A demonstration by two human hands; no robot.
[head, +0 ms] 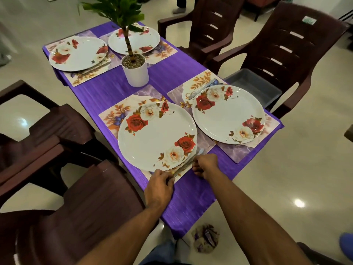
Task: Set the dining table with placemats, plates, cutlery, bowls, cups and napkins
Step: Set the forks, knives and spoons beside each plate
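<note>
At the near edge of the counter (191, 203), both hands worked at the closest place setting. The left hand (159, 181) had its fingers curled, pinching the handle end of a piece of cutlery (186, 163) that lay along the near rim of the nearest plate (156, 134); whether it was a knife or a fork I could not tell. The right hand (205, 165) sat just beside it with its fingers curled under near the same cutlery; whether they gripped it was hidden. That plate, white with red and cream roses, rested on a floral placemat (114, 115) toward the counter's near left edge. A second plate (228, 114) lay on its own placemat (236, 152) at the near right edge, with more cutlery (201, 89) lying just beyond its far rim. Two more plates, the far left plate (78, 54) and the far right plate (133, 40), sat on placemats at the far end. A potted plant (134, 70) in a white pot stood upright near the middle of the counter, between the four settings. A purple cloth covered the counter. Dark brown plastic chairs stood along both long edges, and the chair on the right (277, 60) carried a grey tray (256, 87) on its seat. On the floor by the near corner lay a crumpled bundle (206, 238) of purple and pale material
</note>
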